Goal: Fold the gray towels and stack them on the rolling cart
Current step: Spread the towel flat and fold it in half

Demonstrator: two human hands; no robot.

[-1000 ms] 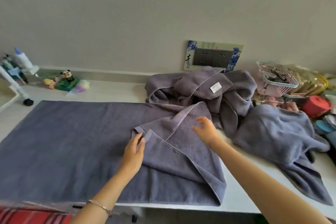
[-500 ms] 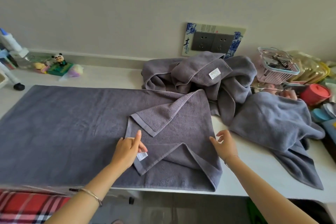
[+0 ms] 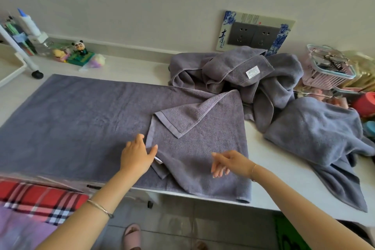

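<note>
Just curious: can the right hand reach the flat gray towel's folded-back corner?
Probably yes: the right hand hangs open over the flat gray towel, with nothing between it and the folded-back corner.

1. The white table point(image 3: 129, 67) runs along the wall.
2. A spread towel point(image 3: 81, 117) lies flat from 9 o'clock to the middle, its right end folded back.
3. A towel heap point(image 3: 233, 71) sits at 1 o'clock.
4. A crumpled towel point(image 3: 316, 134) at 3 o'clock hangs over the front edge.
5. A basket point(image 3: 328, 73) is at 2 o'clock and a panda toy point(image 3: 80, 50) at 11.
</note>
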